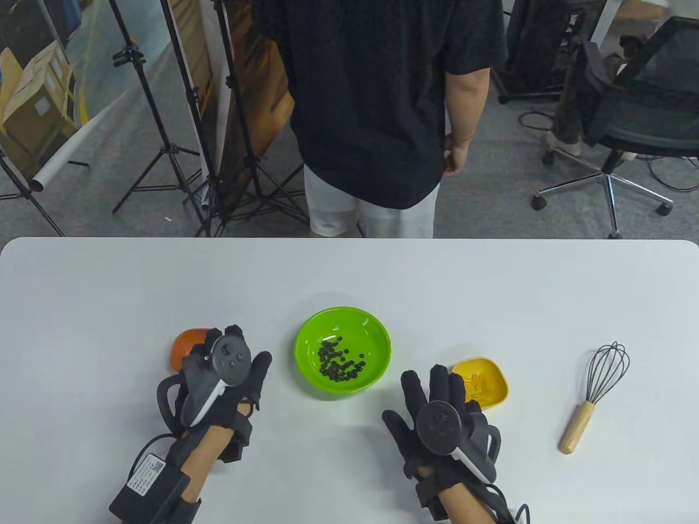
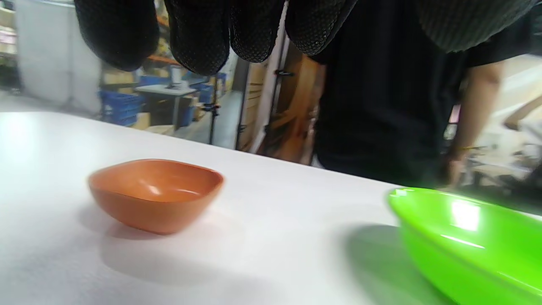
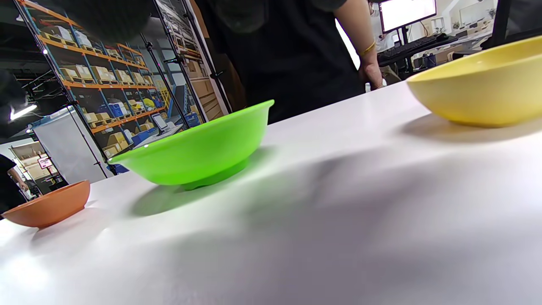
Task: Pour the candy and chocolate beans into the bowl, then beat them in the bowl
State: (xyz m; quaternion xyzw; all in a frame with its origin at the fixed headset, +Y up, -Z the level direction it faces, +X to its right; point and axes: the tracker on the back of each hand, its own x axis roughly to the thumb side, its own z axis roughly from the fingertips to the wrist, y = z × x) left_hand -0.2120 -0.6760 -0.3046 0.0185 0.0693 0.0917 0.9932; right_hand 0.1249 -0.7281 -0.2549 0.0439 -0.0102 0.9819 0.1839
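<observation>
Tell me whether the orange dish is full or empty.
Empty. The left wrist view shows the orange dish upright on the table with a bare, glossy inside; the dark chocolate beans already lie in the green bowl.

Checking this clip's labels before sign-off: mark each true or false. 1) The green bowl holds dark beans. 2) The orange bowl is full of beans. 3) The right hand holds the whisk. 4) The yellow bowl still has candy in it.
1) True: the green bowl holds the dark beans.
2) False: the orange bowl looks empty.
3) False: the whisk lies alone on the table; the right hand holds nothing.
4) True: the yellow bowl has yellow pieces inside.
</observation>
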